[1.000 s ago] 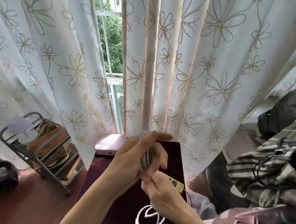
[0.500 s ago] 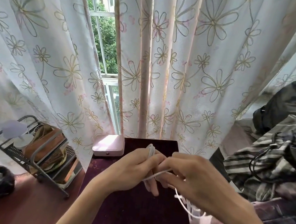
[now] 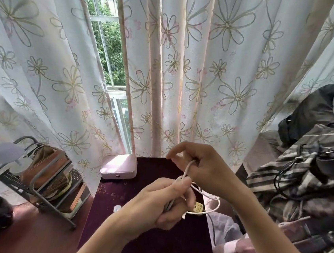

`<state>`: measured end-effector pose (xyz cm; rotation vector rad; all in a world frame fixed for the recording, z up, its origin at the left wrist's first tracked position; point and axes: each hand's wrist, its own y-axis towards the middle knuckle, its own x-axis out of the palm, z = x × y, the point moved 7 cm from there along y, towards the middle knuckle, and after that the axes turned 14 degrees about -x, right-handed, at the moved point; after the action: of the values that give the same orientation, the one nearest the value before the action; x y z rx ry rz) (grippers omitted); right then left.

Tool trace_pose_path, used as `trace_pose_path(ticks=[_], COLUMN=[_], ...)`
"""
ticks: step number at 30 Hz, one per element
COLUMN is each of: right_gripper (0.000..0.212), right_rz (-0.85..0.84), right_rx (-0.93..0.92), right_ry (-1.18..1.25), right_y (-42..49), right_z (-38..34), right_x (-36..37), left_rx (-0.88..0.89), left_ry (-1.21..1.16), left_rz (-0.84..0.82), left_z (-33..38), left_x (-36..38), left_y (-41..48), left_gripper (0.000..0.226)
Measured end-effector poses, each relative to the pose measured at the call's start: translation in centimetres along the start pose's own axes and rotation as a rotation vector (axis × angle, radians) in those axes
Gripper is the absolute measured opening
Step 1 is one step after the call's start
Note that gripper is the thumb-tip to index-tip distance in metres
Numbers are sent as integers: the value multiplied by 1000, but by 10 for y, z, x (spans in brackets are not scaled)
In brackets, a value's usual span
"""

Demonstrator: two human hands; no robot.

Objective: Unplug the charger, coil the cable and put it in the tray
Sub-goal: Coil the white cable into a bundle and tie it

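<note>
Above the dark purple table [image 3: 145, 243] my left hand [image 3: 159, 206] is closed around a bundle of white cable [image 3: 214, 207] loops. My right hand [image 3: 201, 167], just above and to the right, pinches a strand of the same cable and holds it up in a short arc. One loose loop hangs to the right of my left hand. A yellowish charger plug [image 3: 198, 207] peeks out beside my left fingers. A small white piece [image 3: 116, 208] lies on the table left of my left wrist. No tray is recognisable.
A pink box [image 3: 119, 166] sits at the table's back edge against the flowered curtain [image 3: 208, 79]. A metal rack [image 3: 33, 176] with books stands on the floor to the left. Piled clothes and black cords [image 3: 304, 182] fill the right side.
My right hand rose from beside my left hand to above it, drawing a strand of cable up. My left hand turned and dropped slightly, still gripping the loops.
</note>
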<state>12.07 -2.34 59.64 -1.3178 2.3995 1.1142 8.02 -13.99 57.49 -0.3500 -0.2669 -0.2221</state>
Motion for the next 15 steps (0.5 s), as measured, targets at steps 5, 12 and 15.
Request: trace_pose_path(ticks=[5, 12, 15], right_gripper=[9, 19, 11], right_rz=[192, 211, 208], right_rx=[-28, 144, 140], right_ry=[2, 178, 234], right_y=[2, -7, -11], right_z=[17, 70, 74], right_x=[15, 23, 33], left_rx=[4, 99, 115], left_ry=[-125, -243, -302], left_rz=[-75, -53, -29], left_z=[1, 22, 25], left_x=[27, 29, 27], left_y=[0, -15, -14], left_gripper=[41, 41, 40])
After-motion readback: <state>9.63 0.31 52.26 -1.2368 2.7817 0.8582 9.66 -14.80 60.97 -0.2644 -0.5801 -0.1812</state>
